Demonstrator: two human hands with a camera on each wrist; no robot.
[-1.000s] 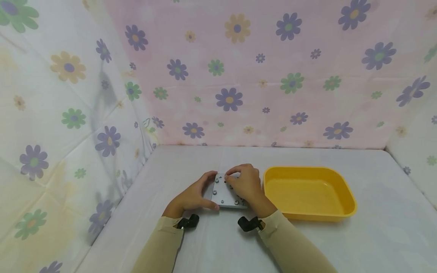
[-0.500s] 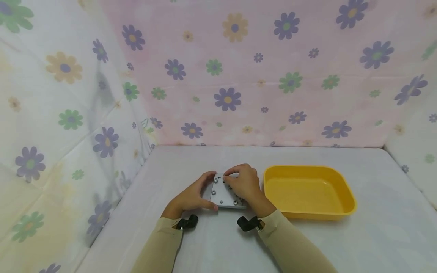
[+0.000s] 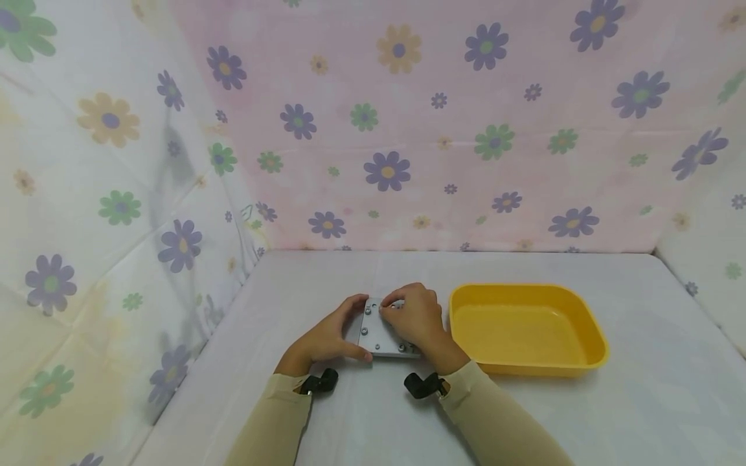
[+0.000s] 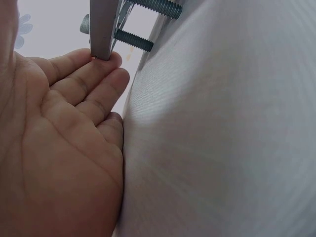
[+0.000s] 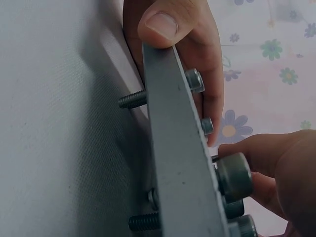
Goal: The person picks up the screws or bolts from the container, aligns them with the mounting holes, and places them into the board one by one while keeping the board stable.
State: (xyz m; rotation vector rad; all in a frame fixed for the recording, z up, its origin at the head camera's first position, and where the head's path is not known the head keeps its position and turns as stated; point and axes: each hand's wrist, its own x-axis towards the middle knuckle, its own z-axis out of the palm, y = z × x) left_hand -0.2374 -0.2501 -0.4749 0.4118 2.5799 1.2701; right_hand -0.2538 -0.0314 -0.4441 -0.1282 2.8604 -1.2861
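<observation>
A grey metal plate (image 3: 381, 333), set with several socket-head bolts (image 5: 234, 174), is held up off the white table with threaded ends poking out underneath. My left hand (image 3: 329, 333) grips its left side, thumb on the near edge and fingertips at the far edge; in the left wrist view those fingers (image 4: 94, 84) touch the plate's edge. My right hand (image 3: 416, 317) reaches over the plate's right part and pinches a small bolt (image 5: 215, 158) at the top face, toward the far side. Its head is mostly hidden by the fingertips.
A yellow tray (image 3: 527, 370) stands just right of my right hand on the white table (image 3: 361, 421). Flower-printed cloth (image 3: 431, 149) walls off the back and sides. Black wrist mounts (image 3: 319, 380) sit at both cuffs.
The right fingertips have shifted slightly, and the dark hole that showed beside them is now covered. My left hand and the plate stay put; the head view has drifted a little.
</observation>
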